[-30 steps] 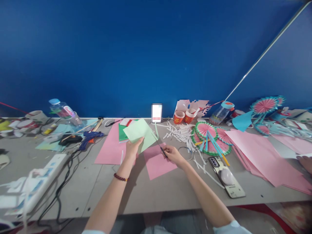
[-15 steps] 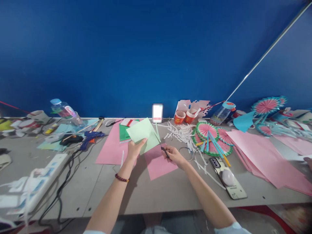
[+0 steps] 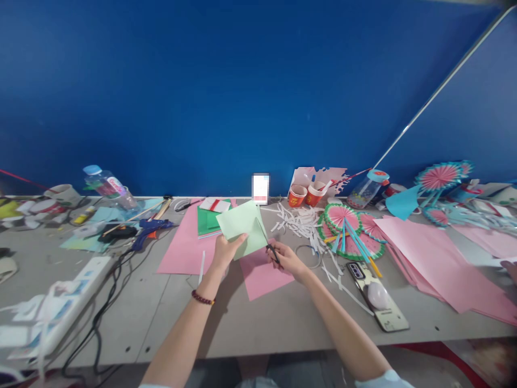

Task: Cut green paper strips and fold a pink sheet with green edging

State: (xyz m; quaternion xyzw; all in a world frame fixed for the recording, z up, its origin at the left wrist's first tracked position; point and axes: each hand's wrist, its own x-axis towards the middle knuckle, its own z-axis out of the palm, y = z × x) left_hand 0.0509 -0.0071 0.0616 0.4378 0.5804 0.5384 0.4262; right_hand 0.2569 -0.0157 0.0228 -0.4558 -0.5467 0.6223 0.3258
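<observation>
My left hand point(image 3: 226, 252) grips a light green sheet of paper point(image 3: 241, 226) by its lower left part, thumb on top. In my right hand point(image 3: 285, 255) is a pair of dark-handled scissors point(image 3: 273, 253), its blades at the right edge of the green sheet. A narrow strip along that edge lies beyond the blades. Below the hands, a pink paper square point(image 3: 264, 276) rests on the table. Left of it lies a larger pink sheet point(image 3: 177, 250) with green paper point(image 3: 207, 222) on top.
White paper strips point(image 3: 299, 222) are heaped to the right, beside watermelon-patterned paper fans point(image 3: 343, 218). A phone point(image 3: 382, 304) and pink sheets point(image 3: 428, 253) lie farther right. At left are a glue gun point(image 3: 149, 229), a bottle point(image 3: 107, 182) and a power strip point(image 3: 76, 302). Red paper cups point(image 3: 298, 196) stand behind.
My left hand and the green sheet have shifted slightly right, toward the scissors. The sheet's far edge sits a little lower. My right hand stays nearly in place.
</observation>
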